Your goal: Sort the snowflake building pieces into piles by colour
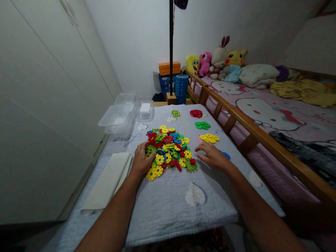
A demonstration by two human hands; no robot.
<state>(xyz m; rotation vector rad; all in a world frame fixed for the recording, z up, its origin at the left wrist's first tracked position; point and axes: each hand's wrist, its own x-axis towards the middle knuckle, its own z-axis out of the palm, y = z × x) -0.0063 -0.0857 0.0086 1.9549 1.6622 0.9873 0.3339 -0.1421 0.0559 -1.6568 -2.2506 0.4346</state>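
A mixed pile of plastic interlocking pieces [168, 148] in yellow, red, blue and green lies mid-table. My left hand [141, 160] rests against the pile's left side, thumb and fingers apart around a lime-green square piece [150, 150]; no firm grip shows. To the right of the pile, my right hand [213, 156] hovers with fingers spread and nothing visible in them. Beyond it sit separate groups: yellow discs [209, 138], green discs [202, 125], red discs [196, 113] and lime-green squares [175, 113]. Blue discs [226, 155] are partly hidden behind my right hand.
Clear plastic containers [115, 116] stand at the table's back left, beside a smaller clear box [145, 107]. A folded pale cloth [107, 182] lies front left. A wooden bed rail [246, 129] runs along the right side. A black pole [171, 49] rises behind the table.
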